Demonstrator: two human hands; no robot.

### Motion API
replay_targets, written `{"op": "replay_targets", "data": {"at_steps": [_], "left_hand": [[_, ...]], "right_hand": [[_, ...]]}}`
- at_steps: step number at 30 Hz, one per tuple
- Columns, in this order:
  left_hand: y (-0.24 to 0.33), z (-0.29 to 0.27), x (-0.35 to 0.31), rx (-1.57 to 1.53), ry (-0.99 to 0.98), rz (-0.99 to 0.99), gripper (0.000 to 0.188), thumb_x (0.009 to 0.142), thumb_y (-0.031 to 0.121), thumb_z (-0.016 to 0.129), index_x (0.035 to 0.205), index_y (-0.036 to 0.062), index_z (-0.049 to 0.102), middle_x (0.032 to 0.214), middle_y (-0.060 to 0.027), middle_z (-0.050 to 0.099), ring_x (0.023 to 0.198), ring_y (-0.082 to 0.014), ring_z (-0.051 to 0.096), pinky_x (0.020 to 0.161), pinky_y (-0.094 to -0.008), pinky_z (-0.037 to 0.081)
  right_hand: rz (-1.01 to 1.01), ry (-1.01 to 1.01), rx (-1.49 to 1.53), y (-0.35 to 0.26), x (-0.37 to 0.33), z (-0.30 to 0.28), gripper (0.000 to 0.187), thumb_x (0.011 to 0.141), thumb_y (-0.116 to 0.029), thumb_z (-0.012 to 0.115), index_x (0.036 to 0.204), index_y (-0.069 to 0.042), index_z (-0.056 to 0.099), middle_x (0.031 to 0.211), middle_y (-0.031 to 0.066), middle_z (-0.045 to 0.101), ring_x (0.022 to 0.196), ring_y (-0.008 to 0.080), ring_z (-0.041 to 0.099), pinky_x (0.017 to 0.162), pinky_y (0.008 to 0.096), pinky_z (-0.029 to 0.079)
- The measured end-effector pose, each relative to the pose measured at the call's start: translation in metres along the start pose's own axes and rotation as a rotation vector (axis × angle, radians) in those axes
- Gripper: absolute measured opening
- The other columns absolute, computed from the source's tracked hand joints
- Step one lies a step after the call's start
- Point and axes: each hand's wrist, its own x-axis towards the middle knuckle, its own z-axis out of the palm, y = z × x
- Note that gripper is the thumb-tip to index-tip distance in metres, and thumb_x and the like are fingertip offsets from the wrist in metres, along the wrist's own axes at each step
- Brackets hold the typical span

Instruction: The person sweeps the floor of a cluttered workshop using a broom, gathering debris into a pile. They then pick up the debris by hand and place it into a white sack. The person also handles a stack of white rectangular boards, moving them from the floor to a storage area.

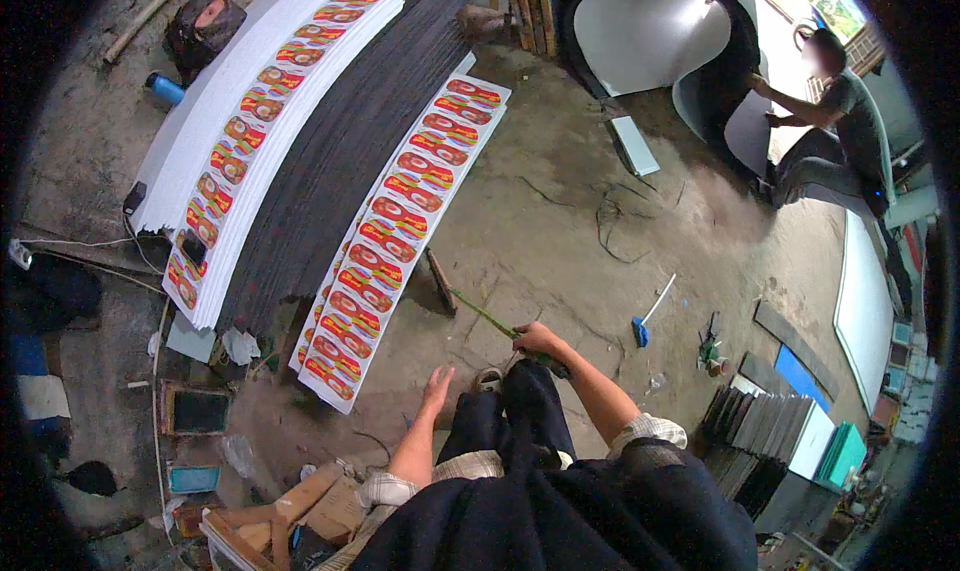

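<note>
My right hand (540, 341) is closed around a long thin green stick (485, 316). Its far end reaches a narrow brown bar (441, 283) set crosswise on the floor, much like a broom head, though I cannot make out bristles. Held out empty, my left hand (436, 389) has its fingers stretched and touches nothing. Just beyond it lies a stack of long white sheets (385, 233) printed with red and yellow oval labels.
A tall stack of dark sheets (330, 141) and printed white sheets (225, 171) fills the upper left. A person (845, 121) crouches at a large curved sheet (650, 31). On the floor lie a blue-headed brush (641, 331) and a white block (634, 146). Stacked panels (765, 426) stand right.
</note>
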Motion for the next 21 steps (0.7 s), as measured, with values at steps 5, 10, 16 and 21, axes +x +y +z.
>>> {"op": "replay_targets", "data": {"at_steps": [5, 10, 16, 21], "left_hand": [[0.035, 0.026, -0.005, 0.010, -0.030, 0.026, 0.060, 0.072, 0.048, 0.048, 0.115, 0.0070, 0.040, 0.115, -0.0156, 0.042, 0.107, -0.0274, 0.039, 0.088, -0.0339, 0.030], [-0.021, 0.059, 0.039, -0.127, 0.005, 0.093, 0.059, 0.072, 0.048, 0.048, 0.114, 0.0071, 0.040, 0.115, -0.0164, 0.042, 0.107, -0.0278, 0.038, 0.089, -0.0342, 0.030], [0.084, 0.080, 0.030, 0.047, -0.018, 0.112, 0.060, 0.072, 0.049, 0.047, 0.115, 0.0073, 0.039, 0.115, -0.0163, 0.041, 0.107, -0.0276, 0.038, 0.089, -0.0347, 0.029], [0.099, 0.080, 0.055, 0.004, 0.003, 0.207, 0.060, 0.073, 0.049, 0.047, 0.115, 0.0066, 0.039, 0.113, -0.0143, 0.043, 0.106, -0.0269, 0.039, 0.088, -0.0342, 0.030]], "right_hand": [[0.140, 0.148, 0.263, 0.077, 0.003, -0.070, 0.034, 0.068, -0.017, 0.058, 0.099, -0.004, 0.054, 0.062, 0.0026, 0.054, 0.049, 0.0119, 0.048, 0.043, 0.0261, 0.041], [0.180, 0.233, 0.579, 0.125, -0.098, -0.155, 0.027, 0.071, -0.013, 0.054, 0.097, -0.005, 0.053, 0.056, 0.0014, 0.048, 0.043, 0.0107, 0.045, 0.037, 0.0238, 0.038], [0.286, 0.446, 0.669, 0.175, -0.140, -0.203, 0.014, 0.065, -0.014, 0.058, 0.065, 0.000, 0.057, 0.053, 0.0056, 0.050, 0.042, 0.0147, 0.046, 0.039, 0.0281, 0.039], [0.166, 0.342, 0.650, 0.128, -0.142, -0.207, 0.030, 0.072, -0.009, 0.051, 0.101, -0.001, 0.049, 0.055, 0.0027, 0.045, 0.040, 0.0111, 0.041, 0.036, 0.0257, 0.036]]}}
